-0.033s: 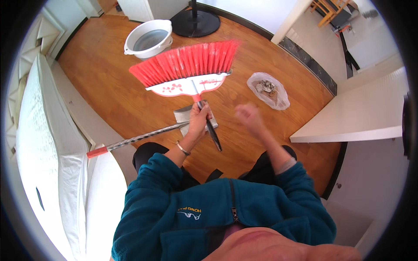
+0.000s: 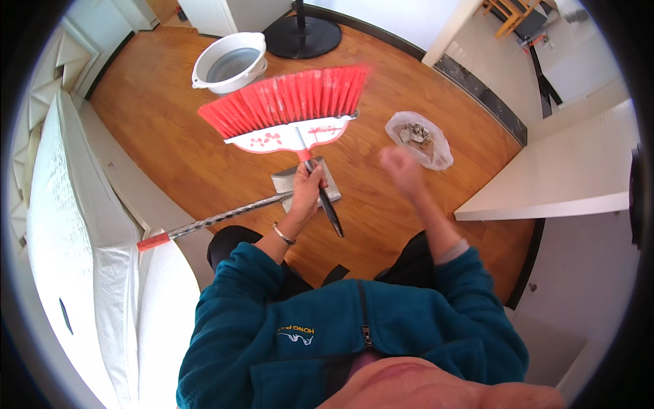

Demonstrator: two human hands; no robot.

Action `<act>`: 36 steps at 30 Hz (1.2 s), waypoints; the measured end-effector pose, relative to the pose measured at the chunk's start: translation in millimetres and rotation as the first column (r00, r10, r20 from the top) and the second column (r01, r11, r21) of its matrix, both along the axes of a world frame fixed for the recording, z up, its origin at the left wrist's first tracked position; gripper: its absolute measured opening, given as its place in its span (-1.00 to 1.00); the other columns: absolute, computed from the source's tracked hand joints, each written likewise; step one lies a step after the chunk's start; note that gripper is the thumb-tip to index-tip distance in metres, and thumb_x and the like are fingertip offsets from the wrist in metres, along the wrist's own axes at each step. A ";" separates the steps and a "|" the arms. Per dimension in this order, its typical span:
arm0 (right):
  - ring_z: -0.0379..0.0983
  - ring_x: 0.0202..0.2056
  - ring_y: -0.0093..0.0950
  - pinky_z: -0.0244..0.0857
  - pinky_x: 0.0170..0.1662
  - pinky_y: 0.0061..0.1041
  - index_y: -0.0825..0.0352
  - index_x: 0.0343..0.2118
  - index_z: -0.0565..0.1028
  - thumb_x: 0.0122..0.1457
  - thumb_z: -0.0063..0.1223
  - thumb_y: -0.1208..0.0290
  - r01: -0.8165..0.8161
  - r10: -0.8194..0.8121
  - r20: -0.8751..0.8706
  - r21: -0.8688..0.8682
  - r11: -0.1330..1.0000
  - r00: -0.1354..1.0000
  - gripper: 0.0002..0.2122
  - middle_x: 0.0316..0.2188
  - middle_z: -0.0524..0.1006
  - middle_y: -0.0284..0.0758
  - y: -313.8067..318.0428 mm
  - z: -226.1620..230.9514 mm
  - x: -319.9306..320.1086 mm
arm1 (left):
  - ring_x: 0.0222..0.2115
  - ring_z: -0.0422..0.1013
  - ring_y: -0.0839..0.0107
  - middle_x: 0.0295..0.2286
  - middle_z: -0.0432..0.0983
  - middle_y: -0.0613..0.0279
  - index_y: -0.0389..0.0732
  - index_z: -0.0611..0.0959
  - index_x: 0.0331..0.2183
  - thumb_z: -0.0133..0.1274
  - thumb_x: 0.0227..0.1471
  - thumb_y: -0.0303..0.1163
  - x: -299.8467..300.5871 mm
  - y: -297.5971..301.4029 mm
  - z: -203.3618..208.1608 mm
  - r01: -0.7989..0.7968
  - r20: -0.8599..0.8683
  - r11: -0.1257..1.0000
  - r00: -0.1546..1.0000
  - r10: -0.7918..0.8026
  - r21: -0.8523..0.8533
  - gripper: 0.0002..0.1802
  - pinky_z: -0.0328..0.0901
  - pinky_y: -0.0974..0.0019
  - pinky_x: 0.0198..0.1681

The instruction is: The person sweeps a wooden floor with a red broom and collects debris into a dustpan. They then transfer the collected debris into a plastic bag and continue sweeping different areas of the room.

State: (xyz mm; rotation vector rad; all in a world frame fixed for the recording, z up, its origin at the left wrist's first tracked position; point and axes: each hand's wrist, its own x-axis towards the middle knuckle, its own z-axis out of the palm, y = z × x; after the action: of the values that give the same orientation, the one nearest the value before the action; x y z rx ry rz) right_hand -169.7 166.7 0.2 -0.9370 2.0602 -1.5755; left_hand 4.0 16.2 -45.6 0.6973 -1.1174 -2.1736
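My left hand (image 2: 308,183) is wrapped round the dark handle of a broom (image 2: 289,133), close below its head. The red bristles point away from me and the white head is raised over the floor. Behind that hand lies a dustpan (image 2: 325,178), partly hidden, its long silvery handle reaching left to a red grip. My right hand (image 2: 402,170) is held up beside the near left edge of a clear plastic bag (image 2: 436,146) with crumpled litter inside. Its fingers look curled together, slightly blurred; whether anything is in them is hidden.
A white basin (image 2: 197,73) with a grey inside stands on the wooden floor (image 2: 157,123) at the far left, next to a round black stand base (image 2: 306,37). A bed with white covers (image 2: 75,225) lines the left. An open white door (image 2: 558,174) juts in from the right.
My right hand has shifted a little to the right and up, closer to the plastic bag. The broom in my left hand has moved slightly left.
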 end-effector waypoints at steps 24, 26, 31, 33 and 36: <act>0.32 -0.48 -0.69 0.21 -0.38 -0.64 0.40 -0.48 0.57 0.01 0.18 0.40 -0.149 0.164 -0.134 0.115 0.982 0.977 -0.86 -0.56 0.52 -0.46 -122.8 117.4 -107.9 | -0.66 0.22 0.58 -0.64 0.28 0.36 -0.16 0.35 -0.39 -0.09 0.13 -0.52 15.3 -15.2 -18.1 -0.006 0.160 1.000 0.987 0.009 -0.021 -0.92 0.21 0.48 -0.54; 0.30 -0.49 -0.70 0.19 -0.39 -0.65 0.39 -0.49 0.57 0.01 0.18 0.41 -0.134 0.146 -0.132 0.093 0.987 0.980 -0.87 -0.56 0.51 -0.47 -120.9 116.9 -109.2 | -0.66 0.22 0.58 -0.64 0.28 0.36 -0.16 0.35 -0.40 -0.09 0.12 -0.52 16.5 -15.2 -20.0 0.009 0.152 0.999 0.988 -0.002 -0.046 -0.92 0.21 0.48 -0.54; 0.30 -0.47 -0.70 0.19 -0.34 -0.66 0.37 -0.50 0.56 0.01 0.19 0.42 -0.104 0.104 -0.076 0.003 0.995 0.992 -0.88 -0.54 0.51 -0.47 -125.3 122.5 -110.8 | -0.65 0.22 0.57 -0.64 0.27 0.36 -0.16 0.34 -0.40 -0.09 0.13 -0.52 16.5 -19.1 -22.0 0.016 0.123 0.998 0.992 -0.008 -0.068 -0.91 0.21 0.48 -0.54; 0.30 -0.45 -0.70 0.19 -0.31 -0.66 0.37 -0.50 0.55 0.02 0.19 0.42 -0.107 0.104 -0.044 -0.064 0.992 0.994 -0.88 -0.53 0.51 -0.46 -126.2 128.7 -116.2 | -0.65 0.22 0.57 -0.63 0.26 0.36 -0.15 0.34 -0.40 -0.09 0.13 -0.51 15.7 -20.4 -22.3 0.009 0.136 0.999 0.991 -0.002 -0.050 -0.91 0.21 0.48 -0.54; 0.30 -0.43 -0.70 0.19 -0.28 -0.66 0.37 -0.49 0.54 0.03 0.18 0.43 -0.065 0.064 -0.085 -0.007 0.998 0.994 -0.88 -0.50 0.51 -0.46 -123.2 138.5 -129.8 | -0.67 0.22 0.61 -0.64 0.27 0.39 -0.16 0.36 -0.38 -0.07 0.12 -0.50 14.0 -19.2 -23.5 0.010 0.085 0.999 0.996 -0.007 -0.035 -0.92 0.17 0.53 -0.58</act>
State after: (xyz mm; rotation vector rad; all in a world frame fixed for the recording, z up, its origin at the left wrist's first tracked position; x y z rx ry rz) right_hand -299.5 43.6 138.6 -1.0806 2.0587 -1.5379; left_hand 18.0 -3.0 -69.1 0.7767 -1.2007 -2.1434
